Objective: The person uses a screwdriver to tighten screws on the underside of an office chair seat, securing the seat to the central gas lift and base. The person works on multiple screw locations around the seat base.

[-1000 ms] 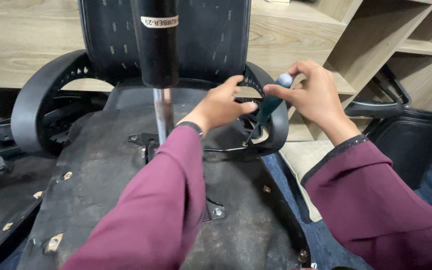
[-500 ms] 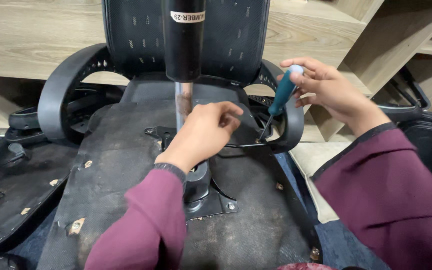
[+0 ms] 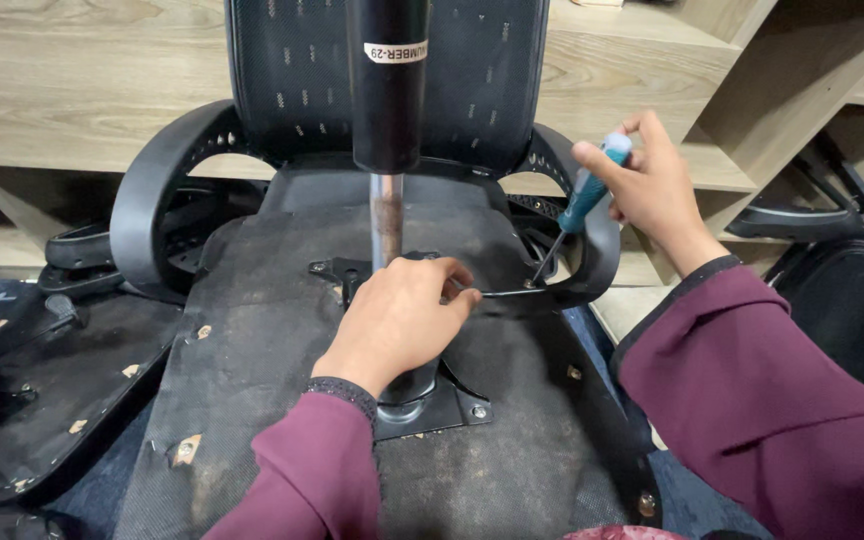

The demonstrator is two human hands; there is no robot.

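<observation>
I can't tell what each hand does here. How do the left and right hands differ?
The left hand rests low on the chair's metal mechanism, holding no tool; the right hand is raised, gripping a teal screwdriver. The left shows its back; the right's fingers curl around the handle. Both wear maroon sleeves.

Left hand [image 3: 397,320] covers middle of metal plate [image 3: 452,405] and foot of gas pole [image 3: 387,130]. Pole top cut off by top edge. Chair back [image 3: 482,80] cut off too. Screwdriver [image 3: 577,205] tip too small to tell what it touches. Right hand [image 3: 652,185] hides handle end. Both sleeves run off bottom edge. Second chair [image 3: 842,270] cut off at right.
</observation>
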